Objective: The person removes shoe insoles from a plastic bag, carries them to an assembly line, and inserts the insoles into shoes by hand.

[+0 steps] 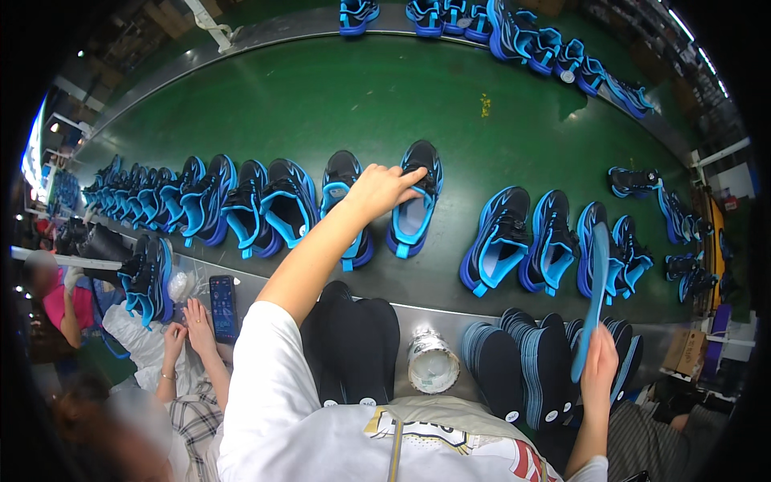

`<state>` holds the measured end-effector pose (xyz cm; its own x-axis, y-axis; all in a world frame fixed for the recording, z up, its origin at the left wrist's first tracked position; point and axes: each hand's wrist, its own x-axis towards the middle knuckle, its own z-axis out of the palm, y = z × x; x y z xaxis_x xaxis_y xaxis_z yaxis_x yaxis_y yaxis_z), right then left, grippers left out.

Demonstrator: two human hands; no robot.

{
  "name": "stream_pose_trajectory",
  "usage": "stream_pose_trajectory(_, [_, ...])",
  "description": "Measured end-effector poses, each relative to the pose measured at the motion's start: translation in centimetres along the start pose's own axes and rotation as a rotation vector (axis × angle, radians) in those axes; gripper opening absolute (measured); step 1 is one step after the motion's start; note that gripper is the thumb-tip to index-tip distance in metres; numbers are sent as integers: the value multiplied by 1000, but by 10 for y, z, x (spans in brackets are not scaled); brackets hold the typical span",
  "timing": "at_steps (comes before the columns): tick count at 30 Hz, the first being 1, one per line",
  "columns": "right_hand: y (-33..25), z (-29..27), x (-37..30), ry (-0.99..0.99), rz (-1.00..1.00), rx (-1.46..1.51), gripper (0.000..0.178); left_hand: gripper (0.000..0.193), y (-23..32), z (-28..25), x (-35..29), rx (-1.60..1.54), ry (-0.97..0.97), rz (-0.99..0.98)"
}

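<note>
My left hand [389,189] reaches across to a black and blue sneaker [413,210] on the green belt. Its fingers close at the tongue and opening of that shoe, whose pale inside shows. A second sneaker [341,173] stands just left of it, partly covered by my forearm. In my right hand [599,363] is a light-blue insole [598,281], gripped at its lower end and held upright. The insole hides part of the sneakers behind it. Stacks of dark insoles with blue edges [534,361] lie beside my right hand.
A long row of sneakers [209,197] runs left, with others [498,241] at right and on a far ledge [281,36]. Near me are black insoles [349,345] and a stained white pot [434,365]. A co-worker's hands [193,329] are beside a phone [223,309].
</note>
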<state>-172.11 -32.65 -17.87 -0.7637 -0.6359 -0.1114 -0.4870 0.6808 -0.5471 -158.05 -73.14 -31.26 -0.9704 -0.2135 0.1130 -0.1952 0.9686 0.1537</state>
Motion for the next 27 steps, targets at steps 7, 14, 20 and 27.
stream_pose_trajectory(7, [-85, 41, 99, -421, 146, 562, 19, 55, 39, 9, 18, -158, 62, -164])
stream_pose_trajectory(14, [-123, 52, 140, -774, 386, 666, 18, 37, 30, 10, 21, -562, 70, -359])
stream_pose_trajectory(20, [-112, 109, 150, -824, 338, 596, 16, 44, 24, 16, 18, -879, -123, -608])
stream_pose_trajectory(27, [-103, 197, 123, -549, -447, -254, 20, 49, 32, 11, 8, -1031, -156, -628])
